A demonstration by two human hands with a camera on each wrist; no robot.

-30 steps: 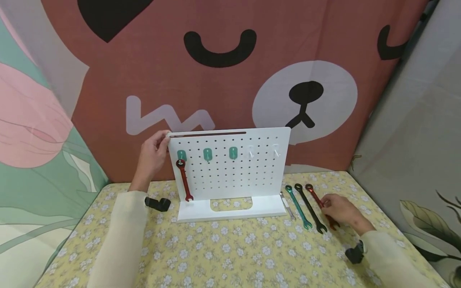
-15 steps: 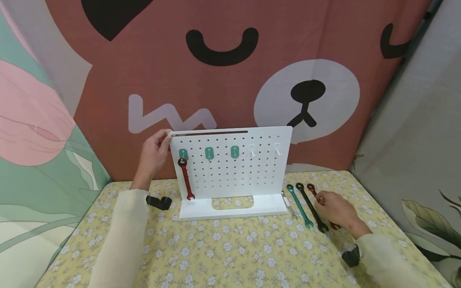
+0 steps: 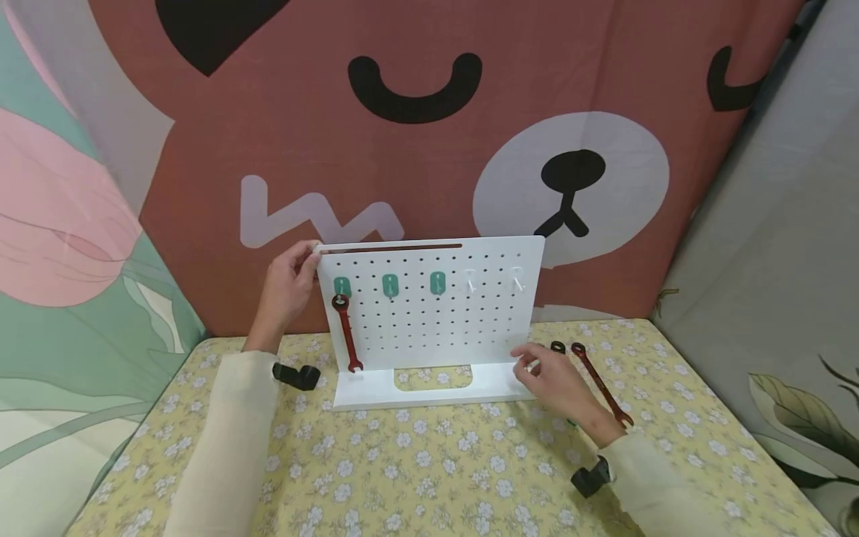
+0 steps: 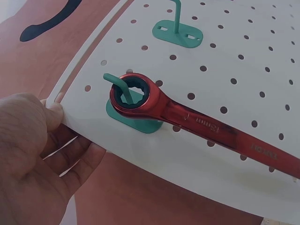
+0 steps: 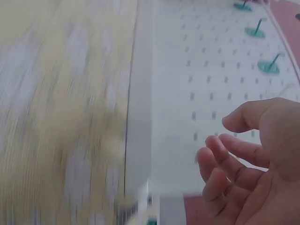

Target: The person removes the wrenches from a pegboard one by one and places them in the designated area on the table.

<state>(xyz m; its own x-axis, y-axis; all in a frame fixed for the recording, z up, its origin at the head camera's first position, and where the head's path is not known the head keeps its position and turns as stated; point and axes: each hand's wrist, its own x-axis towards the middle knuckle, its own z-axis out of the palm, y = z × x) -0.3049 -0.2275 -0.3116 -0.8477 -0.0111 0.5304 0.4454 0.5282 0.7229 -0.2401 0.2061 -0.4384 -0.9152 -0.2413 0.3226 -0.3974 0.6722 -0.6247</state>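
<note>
A white pegboard [image 3: 429, 321] stands upright on its base. My left hand [image 3: 288, 287] pinches its upper left corner between thumb and fingers. From the leftmost green hook hangs a red ratcheting wrench [image 4: 201, 119], its ring end over the peg. My right hand [image 3: 560, 384] hovers by the board's lower right end, fingers loosely bent around nothing, as the right wrist view shows. It covers most of the wrenches on the table there. A black wrench's ring end [image 3: 558, 347] peeks out behind it, and a second red wrench [image 3: 602, 382] lies in full sight to its right.
Two more green hooks [image 3: 391, 285] and two clear hooks [image 3: 517, 280] line the board's upper part, with nothing hung on them. A yellow floral cloth [image 3: 416, 470] covers the table. A printed curtain [image 3: 416, 179] rises close behind the board.
My right hand has left the red wrench on the table and moved left to the board's right end, covering the green and silver wrenches. My left hand has kept its hold.
</note>
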